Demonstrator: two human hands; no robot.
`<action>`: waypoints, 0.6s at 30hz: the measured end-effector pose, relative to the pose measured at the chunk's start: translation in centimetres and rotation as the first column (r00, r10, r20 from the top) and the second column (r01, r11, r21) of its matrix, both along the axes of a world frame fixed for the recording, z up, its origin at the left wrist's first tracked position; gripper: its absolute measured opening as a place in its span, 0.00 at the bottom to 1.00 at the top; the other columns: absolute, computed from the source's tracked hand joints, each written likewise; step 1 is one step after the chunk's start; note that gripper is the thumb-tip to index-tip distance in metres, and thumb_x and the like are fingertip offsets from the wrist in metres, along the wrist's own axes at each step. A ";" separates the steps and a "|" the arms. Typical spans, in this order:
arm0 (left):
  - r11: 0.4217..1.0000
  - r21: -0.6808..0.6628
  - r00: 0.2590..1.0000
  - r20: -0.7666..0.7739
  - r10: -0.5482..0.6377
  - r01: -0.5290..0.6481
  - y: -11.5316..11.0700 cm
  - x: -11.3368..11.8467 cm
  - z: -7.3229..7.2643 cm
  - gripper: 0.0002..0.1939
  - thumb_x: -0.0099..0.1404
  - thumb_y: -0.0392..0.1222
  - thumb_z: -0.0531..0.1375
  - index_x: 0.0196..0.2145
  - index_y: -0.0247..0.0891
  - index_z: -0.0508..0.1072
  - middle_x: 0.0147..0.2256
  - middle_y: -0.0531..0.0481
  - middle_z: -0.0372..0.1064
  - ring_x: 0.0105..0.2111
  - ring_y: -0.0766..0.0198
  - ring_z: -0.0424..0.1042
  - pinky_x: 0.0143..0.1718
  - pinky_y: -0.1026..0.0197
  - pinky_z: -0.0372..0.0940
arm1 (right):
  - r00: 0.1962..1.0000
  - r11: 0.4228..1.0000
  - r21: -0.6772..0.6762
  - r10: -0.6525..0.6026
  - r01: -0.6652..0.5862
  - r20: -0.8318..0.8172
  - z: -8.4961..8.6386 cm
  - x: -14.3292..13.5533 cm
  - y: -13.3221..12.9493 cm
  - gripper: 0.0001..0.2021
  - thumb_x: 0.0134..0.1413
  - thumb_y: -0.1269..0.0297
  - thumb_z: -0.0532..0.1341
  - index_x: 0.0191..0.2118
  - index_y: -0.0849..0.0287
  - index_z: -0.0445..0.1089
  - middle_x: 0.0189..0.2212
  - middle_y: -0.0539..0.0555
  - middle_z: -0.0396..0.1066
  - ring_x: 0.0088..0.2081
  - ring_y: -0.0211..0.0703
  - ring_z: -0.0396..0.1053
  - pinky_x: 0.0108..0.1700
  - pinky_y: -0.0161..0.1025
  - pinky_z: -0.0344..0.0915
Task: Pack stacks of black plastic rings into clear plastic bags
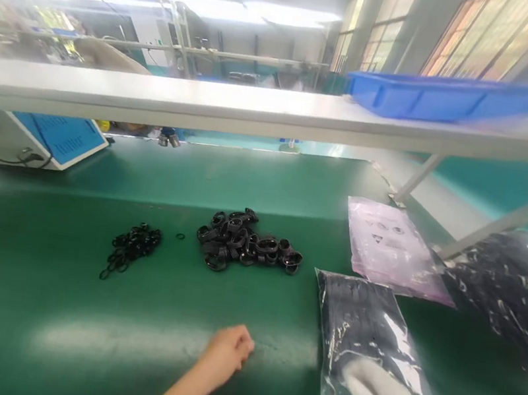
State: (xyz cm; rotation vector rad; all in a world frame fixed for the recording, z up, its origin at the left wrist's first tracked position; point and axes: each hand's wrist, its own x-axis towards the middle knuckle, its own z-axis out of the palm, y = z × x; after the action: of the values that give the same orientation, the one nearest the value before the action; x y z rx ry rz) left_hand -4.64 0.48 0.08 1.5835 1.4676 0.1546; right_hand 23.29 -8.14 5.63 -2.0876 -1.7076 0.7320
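Note:
My left hand [229, 351], bare, hovers over or rests on the green tabletop with its fingers curled in; nothing shows in them. On the right, my right hand [373, 392] in a white glove is at a clear plastic bag [366, 314] full of thin black pieces. Its fingers look bent together against the film, though they are blurred. Ahead of my left hand lies a heap of black ring-shaped parts [242, 241]. Farther left is a pile of smaller black rings [133, 247], with one loose ring [180, 236] between the two heaps.
A pinkish printed plastic bag [387, 244] lies behind the clear one. At far right is a large bag of black parts [514, 290]. A white shelf [209, 99] spans the back, carrying a blue bin [440, 100]. A blue-fronted box [63, 139] stands back left.

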 end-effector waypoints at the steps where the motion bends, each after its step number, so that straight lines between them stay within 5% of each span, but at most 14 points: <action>1: 0.996 0.095 0.999 -0.050 0.008 -0.004 2.0 -1.0 1.0 0.09 0.59 0.42 0.50 0.28 0.38 0.67 0.25 0.54 0.69 0.22 0.69 0.66 0.24 0.67 0.54 | 0.996 0.996 0.013 0.090 -0.090 -0.015 0.0 -1.1 2.7 0.08 0.55 0.61 0.52 0.34 0.50 0.68 0.34 0.50 0.70 0.35 0.41 0.68 0.38 0.38 0.66; 5: 0.907 0.419 0.987 -0.159 0.021 0.048 8.9 -1.9 4.3 0.08 0.62 0.40 0.49 0.32 0.41 0.67 0.31 0.54 0.68 0.31 0.67 0.66 0.29 0.66 0.53 | 0.976 0.954 0.247 0.127 -0.168 0.174 -1.8 -4.7 12.8 0.14 0.50 0.72 0.51 0.42 0.57 0.67 0.42 0.55 0.67 0.45 0.45 0.64 0.48 0.44 0.60; 10: 0.744 0.650 0.969 -0.247 0.012 0.157 14.7 2.1 4.9 0.10 0.60 0.39 0.53 0.41 0.40 0.65 0.40 0.49 0.66 0.44 0.60 0.61 0.40 0.60 0.55 | 0.907 0.957 0.196 0.121 -0.214 0.404 -4.1 -5.9 20.9 0.28 0.41 0.78 0.54 0.53 0.59 0.59 0.54 0.57 0.58 0.53 0.49 0.56 0.50 0.43 0.57; 14: 0.699 0.659 0.932 -0.360 -0.031 0.278 17.8 4.9 4.7 0.17 0.55 0.40 0.58 0.44 0.36 0.65 0.42 0.44 0.65 0.45 0.53 0.58 0.44 0.53 0.54 | 0.888 0.964 0.099 0.184 -0.247 0.422 -4.7 -5.6 24.1 0.32 0.38 0.80 0.55 0.55 0.59 0.57 0.47 0.58 0.66 0.45 0.47 0.63 0.44 0.41 0.59; 18: 0.712 0.615 0.916 -0.391 -0.096 0.337 16.3 3.4 4.2 0.14 0.55 0.39 0.57 0.41 0.38 0.66 0.41 0.45 0.65 0.45 0.54 0.58 0.45 0.53 0.53 | 0.899 0.976 0.059 0.168 -0.209 0.406 -4.2 -5.7 22.4 0.26 0.38 0.77 0.57 0.49 0.60 0.62 0.40 0.59 0.67 0.42 0.48 0.64 0.42 0.43 0.58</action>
State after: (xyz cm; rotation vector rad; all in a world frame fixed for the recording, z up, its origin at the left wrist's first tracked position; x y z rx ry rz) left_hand -1.21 16.80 4.32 2.4766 1.5471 0.3214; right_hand 17.54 14.31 1.44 -2.1258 -2.1368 0.2655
